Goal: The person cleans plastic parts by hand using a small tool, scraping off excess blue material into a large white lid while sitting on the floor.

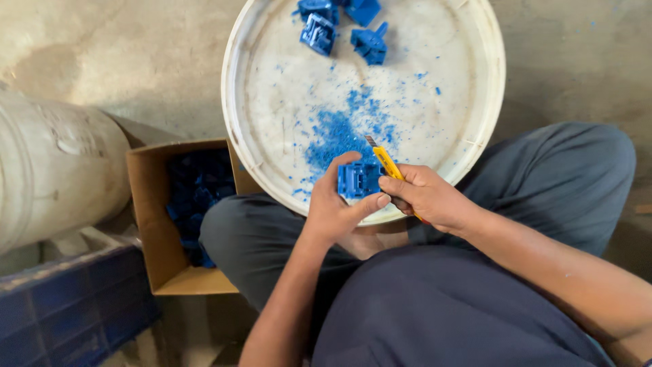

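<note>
Left hand is pinching a small blue plastic part over the near edge of the round white lid, right hand gripping a yellow utility knife against it. I'd shave lightly, blade angled away from the thumb, so trimmings land on the blue shavings pile.

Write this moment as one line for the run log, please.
left hand: holds blue plastic part | right hand: holds yellow knife at part | white tray: blue shavings
</note>
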